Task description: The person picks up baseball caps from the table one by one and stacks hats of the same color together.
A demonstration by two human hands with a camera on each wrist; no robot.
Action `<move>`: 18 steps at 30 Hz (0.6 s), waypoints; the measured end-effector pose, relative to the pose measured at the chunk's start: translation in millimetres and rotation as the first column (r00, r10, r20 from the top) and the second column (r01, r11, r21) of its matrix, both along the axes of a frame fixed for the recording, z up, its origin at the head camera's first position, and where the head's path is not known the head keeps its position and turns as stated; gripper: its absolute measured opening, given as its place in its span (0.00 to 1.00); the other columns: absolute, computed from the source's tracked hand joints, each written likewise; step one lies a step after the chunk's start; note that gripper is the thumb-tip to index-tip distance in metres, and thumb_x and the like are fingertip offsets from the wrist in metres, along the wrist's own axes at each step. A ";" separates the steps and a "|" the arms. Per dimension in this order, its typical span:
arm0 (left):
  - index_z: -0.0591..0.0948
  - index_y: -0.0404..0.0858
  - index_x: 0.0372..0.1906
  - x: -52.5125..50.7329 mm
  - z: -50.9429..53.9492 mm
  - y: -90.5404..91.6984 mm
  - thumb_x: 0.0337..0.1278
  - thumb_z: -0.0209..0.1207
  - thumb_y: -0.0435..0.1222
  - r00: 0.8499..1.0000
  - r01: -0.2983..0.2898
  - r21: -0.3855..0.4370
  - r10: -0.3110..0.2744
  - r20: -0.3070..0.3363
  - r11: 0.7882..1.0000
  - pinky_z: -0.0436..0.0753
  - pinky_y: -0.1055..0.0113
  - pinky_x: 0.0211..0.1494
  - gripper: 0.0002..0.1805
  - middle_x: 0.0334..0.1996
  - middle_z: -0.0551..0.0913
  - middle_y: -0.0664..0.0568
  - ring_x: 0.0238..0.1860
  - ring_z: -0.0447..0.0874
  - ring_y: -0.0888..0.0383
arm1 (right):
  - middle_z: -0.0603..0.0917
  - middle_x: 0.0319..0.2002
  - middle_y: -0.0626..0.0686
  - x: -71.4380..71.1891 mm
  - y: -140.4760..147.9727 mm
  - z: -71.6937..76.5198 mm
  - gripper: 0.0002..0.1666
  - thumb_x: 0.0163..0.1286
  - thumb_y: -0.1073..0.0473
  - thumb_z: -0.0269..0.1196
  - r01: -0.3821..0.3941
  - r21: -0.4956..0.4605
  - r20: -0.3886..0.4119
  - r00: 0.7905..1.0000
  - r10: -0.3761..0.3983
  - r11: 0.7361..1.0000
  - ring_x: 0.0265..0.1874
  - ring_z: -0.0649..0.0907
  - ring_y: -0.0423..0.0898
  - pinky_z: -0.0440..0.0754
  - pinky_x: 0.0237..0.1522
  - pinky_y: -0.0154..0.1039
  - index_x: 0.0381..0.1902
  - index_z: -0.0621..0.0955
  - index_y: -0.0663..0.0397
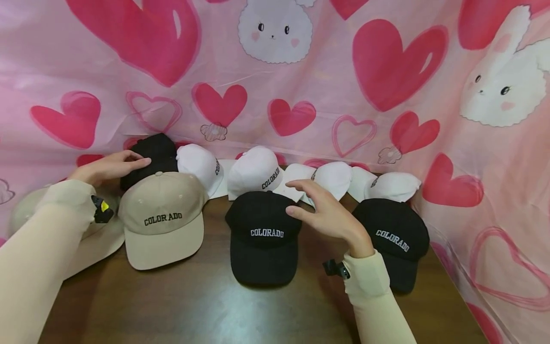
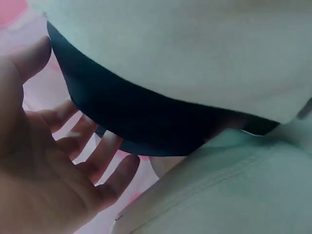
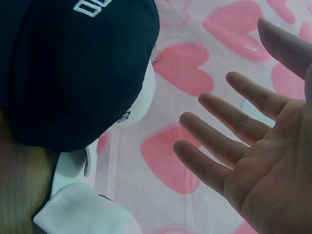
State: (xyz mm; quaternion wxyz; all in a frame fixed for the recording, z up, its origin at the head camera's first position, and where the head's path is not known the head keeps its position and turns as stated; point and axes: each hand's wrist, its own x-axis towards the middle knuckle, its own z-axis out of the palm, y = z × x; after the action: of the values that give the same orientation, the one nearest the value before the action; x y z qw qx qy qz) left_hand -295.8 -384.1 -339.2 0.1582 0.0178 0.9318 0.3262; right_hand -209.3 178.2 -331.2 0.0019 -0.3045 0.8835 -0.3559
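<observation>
Four white caps [image 1: 253, 168] are already lined up beyond the hands; two black caps [image 1: 264, 255] are set either side of the open, empty right hand [image 1: 328, 215]. A third black cap [image 1: 160, 155], apparently not yet joined to them, is touched by the loosely open left hand [image 1: 112, 166].

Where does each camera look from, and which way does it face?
Head: head-worn, facing forward and down at the caps; both forearms, left grip and right grip show.
Left wrist: worn there, facing the rear black cap; the left grip's palm shows.
Right wrist: worn there, facing the middle black cap and pink backdrop; the right grip's palm shows.
Head and right wrist share the middle black cap.
</observation>
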 end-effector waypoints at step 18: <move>0.61 0.23 0.63 -4.9 -1.8 -3.4 0.80 0.52 0.57 0.996 0.017 0.028 -0.015 -0.090 0.999 0.72 0.37 0.67 0.39 0.63 0.63 0.26 0.67 0.60 0.31 | 0.75 0.72 0.44 -0.4 -1.8 -2.1 0.36 0.74 0.44 0.69 0.000 0.050 -0.029 1.000 0.002 0.999 0.72 0.72 0.46 0.69 0.75 0.54 0.75 0.73 0.42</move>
State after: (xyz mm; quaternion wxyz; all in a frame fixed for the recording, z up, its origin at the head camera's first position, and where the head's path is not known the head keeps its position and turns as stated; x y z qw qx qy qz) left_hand -300.8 -387.5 -341.0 0.1185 0.0422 0.9330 0.3371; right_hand -209.7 176.4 -333.3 -0.0029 -0.3099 0.8920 -0.3291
